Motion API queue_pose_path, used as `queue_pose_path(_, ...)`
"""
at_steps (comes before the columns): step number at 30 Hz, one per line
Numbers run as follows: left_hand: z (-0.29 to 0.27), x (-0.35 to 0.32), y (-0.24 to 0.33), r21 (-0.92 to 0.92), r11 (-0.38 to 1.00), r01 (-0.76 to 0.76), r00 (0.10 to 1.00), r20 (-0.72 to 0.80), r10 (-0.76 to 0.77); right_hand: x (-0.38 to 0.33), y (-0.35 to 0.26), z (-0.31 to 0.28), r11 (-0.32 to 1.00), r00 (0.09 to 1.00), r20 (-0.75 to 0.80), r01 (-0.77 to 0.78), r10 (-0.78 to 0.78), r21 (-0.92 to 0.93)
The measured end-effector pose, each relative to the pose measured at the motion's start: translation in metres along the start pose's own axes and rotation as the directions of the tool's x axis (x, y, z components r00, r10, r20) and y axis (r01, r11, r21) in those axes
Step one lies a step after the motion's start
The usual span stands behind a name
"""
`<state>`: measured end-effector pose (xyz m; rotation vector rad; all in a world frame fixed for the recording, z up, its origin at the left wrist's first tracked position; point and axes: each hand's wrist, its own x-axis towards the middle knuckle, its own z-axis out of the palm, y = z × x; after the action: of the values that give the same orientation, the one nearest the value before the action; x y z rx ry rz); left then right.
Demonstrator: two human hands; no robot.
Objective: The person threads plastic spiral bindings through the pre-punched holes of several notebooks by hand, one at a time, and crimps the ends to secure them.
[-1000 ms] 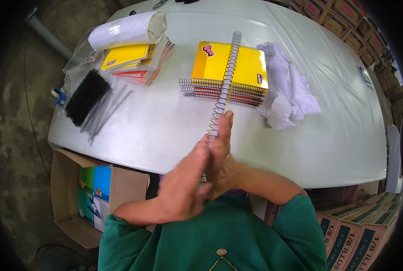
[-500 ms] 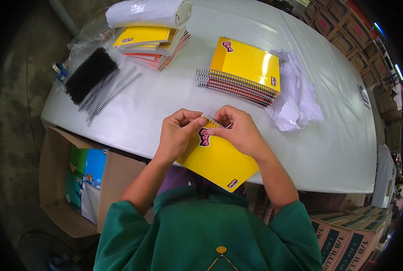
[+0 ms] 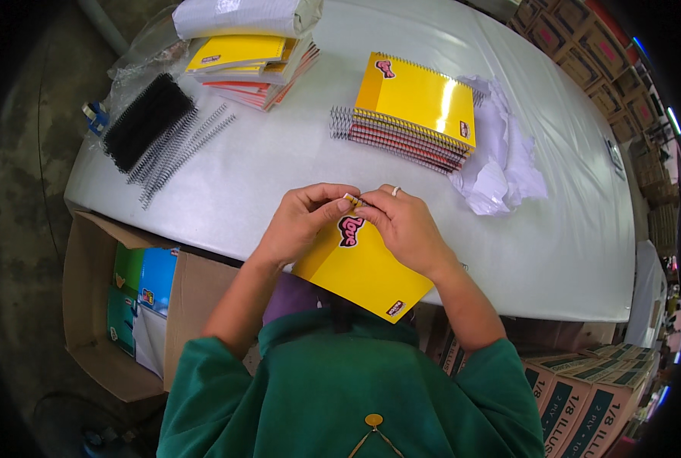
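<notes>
Both hands had brought a yellow-covered notebook [image 3: 359,267] up at the near edge of the white surface [image 3: 294,153]; the left hand [image 3: 298,221] and right hand [image 3: 405,225] pinched its far top edge in their fingers, the spiral coil gone from them, seemingly seated.

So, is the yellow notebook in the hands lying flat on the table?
No, both hands hold the yellow notebook tilted at the table edge.

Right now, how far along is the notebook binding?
Done: a stack of spiral-bound yellow notebooks lies on the white table. In hand: the left hand and right hand pinch the top edge of one yellow notebook. Left: an unbound cover stack and loose black spirals.
</notes>
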<state>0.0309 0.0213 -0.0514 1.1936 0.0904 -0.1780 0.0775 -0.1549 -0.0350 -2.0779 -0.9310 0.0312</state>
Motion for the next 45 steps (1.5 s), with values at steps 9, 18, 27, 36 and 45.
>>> queue_pose_path(9, -0.015, 0.014, 0.023, 0.345, 0.931, -0.117, 0.969, 0.244, 0.032, -0.008, -0.012, -0.017, 0.953, 0.976, -0.092, 0.171, -0.199, -0.249)
queue_pose_path(18, 0.048, 0.101, 0.068, 0.117, 0.937, -0.329, 0.917, -0.197, 0.346, 0.042, 0.037, -0.067, 0.906, 0.500, -0.833, 0.198, 0.235, 0.374)
queue_pose_path(27, 0.012, 0.151, -0.014, 0.640, 0.696, -0.325, 0.659, -0.375, 0.653, 0.037, 0.127, -0.030, 0.963, 0.510, -0.856, -0.263, 0.087, -0.059)
queue_pose_path(36, -0.082, 0.137, 0.095, 0.977, -0.204, -0.066, 0.432, 0.212, 0.877, 0.034, 0.091, -0.033, 0.980, 0.444, -0.892, -0.125, -0.084, -0.154)
queue_pose_path(45, -0.115, 0.111, 0.129, 0.976, -0.216, 0.010, 0.780, 0.128, 0.613, 0.163, 0.016, -0.016, 0.976, 0.793, -0.571, 0.196, -0.213, -0.092)
